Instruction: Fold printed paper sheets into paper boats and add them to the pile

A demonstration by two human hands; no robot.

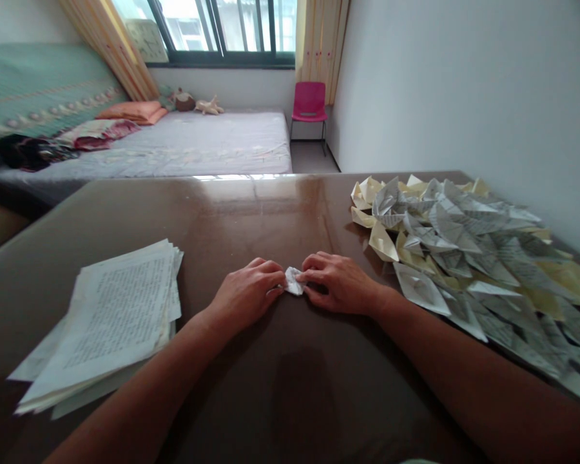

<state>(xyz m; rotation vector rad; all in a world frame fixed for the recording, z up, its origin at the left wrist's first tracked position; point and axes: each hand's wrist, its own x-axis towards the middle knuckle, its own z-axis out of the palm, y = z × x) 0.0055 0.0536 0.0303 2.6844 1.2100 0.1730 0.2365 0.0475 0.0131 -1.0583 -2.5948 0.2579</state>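
A small folded piece of white paper (294, 281) is held between my two hands, low over the middle of the brown table. My left hand (249, 287) pinches its left edge with thumb and fingers. On the other side my right hand (337, 282) grips the right edge, fingers curled. The fingertips hide parts of the folds. A stack of printed sheets (116, 316) lies to the left of my left forearm. Many folded paper boats (452, 225), white and cream, are heaped to the right of my right hand.
The glossy brown table (251, 219) reflects the window light. Beyond its far edge stand a bed (222, 138) with pillows (130, 111) and soft toys, and a pink chair (310, 103). A white wall (439, 84) runs along the right.
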